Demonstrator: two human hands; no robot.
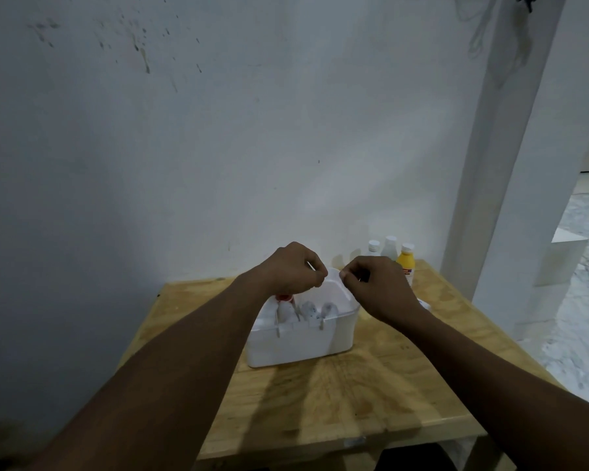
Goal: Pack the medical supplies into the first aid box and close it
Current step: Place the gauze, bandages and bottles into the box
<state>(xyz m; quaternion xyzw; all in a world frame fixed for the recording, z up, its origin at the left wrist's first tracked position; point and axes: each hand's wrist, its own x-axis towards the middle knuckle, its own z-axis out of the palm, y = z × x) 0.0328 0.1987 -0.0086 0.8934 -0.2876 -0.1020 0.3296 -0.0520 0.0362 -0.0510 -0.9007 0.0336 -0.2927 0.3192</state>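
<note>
Left hand point(291, 271) and right hand point(374, 283) each pinch the raised lid point(334, 281), centre frame. Its long axis runs left-right above the first aid box point(296, 345), equally near both.

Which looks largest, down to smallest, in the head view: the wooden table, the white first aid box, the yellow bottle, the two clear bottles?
1. wooden table
2. white first aid box
3. yellow bottle
4. clear bottles: both are partly hidden and look alike, so I do not rank one against the other.
</note>
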